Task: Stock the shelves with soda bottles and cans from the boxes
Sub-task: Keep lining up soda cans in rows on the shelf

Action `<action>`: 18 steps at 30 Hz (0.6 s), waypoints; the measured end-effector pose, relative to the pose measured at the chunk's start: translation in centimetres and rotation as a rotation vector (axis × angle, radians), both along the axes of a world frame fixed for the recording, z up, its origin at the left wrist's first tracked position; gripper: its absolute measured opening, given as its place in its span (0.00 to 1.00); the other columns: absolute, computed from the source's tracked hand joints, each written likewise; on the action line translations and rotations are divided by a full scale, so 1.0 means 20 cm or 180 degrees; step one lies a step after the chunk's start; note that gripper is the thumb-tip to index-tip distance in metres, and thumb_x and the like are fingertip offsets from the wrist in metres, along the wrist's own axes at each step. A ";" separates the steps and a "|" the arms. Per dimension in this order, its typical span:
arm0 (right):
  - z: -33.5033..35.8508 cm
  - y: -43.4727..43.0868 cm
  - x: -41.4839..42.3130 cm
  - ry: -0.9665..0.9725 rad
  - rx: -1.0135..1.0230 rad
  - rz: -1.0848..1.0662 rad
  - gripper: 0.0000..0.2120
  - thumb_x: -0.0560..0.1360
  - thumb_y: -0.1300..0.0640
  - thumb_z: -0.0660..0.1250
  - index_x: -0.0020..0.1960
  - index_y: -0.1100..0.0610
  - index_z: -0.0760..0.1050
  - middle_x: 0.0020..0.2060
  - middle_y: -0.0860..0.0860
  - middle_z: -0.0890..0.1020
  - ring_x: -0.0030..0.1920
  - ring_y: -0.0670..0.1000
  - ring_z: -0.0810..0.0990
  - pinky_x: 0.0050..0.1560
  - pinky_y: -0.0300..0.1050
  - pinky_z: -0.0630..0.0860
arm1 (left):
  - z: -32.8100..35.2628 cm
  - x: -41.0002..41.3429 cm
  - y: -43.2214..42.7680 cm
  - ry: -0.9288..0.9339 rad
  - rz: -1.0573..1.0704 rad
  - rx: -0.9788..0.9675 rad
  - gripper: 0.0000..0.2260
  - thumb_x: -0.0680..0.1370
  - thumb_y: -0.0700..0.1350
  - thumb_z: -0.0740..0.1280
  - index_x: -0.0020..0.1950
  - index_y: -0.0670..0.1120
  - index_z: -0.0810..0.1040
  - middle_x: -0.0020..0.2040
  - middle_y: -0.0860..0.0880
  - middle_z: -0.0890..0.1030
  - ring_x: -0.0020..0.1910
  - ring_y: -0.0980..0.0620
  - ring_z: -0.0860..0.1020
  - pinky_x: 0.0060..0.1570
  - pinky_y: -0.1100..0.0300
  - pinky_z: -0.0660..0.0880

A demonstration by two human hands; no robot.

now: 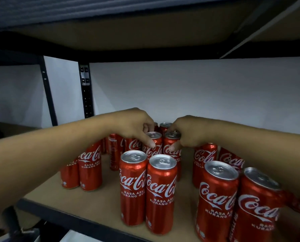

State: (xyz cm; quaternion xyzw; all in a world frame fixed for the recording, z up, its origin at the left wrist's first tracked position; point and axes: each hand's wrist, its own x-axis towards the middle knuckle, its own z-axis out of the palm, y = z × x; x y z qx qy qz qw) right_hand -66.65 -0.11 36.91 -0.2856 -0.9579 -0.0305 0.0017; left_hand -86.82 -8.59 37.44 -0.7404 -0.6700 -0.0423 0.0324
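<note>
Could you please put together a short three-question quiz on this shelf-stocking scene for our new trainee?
1. True or false: the left hand and the right hand each grip a can.
2. Multiple choice: the two gripped cans are A) side by side; B) stacked one on the other; C) lying flat.
3. Fill in: the front pair on the shelf board stands ____.

Key: 1 true; 2 A; 3 upright.
</note>
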 end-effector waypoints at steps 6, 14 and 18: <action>-0.02 -0.04 0.01 0.0034 0.0116 -0.0093 0.26 0.76 0.44 0.73 0.70 0.53 0.76 0.61 0.50 0.83 0.58 0.52 0.81 0.58 0.47 0.77 | 0.03 0.05 -0.02 0.0185 0.0151 -0.0216 0.20 0.76 0.59 0.74 0.64 0.53 0.81 0.52 0.58 0.83 0.49 0.58 0.78 0.47 0.57 0.75; 0.00 -0.13 0.00 -0.0008 0.0160 -0.0247 0.26 0.75 0.46 0.75 0.70 0.54 0.76 0.61 0.51 0.82 0.58 0.52 0.80 0.55 0.45 0.76 | 0.02 0.12 -0.07 0.0529 0.0341 -0.0133 0.22 0.78 0.58 0.72 0.69 0.51 0.78 0.60 0.53 0.82 0.57 0.49 0.79 0.56 0.50 0.77; -0.01 -0.18 -0.04 -0.0131 0.0207 -0.0369 0.28 0.77 0.49 0.74 0.74 0.53 0.72 0.64 0.52 0.80 0.61 0.53 0.79 0.59 0.46 0.75 | -0.01 0.13 -0.11 0.0562 0.0324 0.0014 0.22 0.79 0.52 0.71 0.73 0.54 0.74 0.65 0.52 0.80 0.63 0.48 0.77 0.54 0.52 0.68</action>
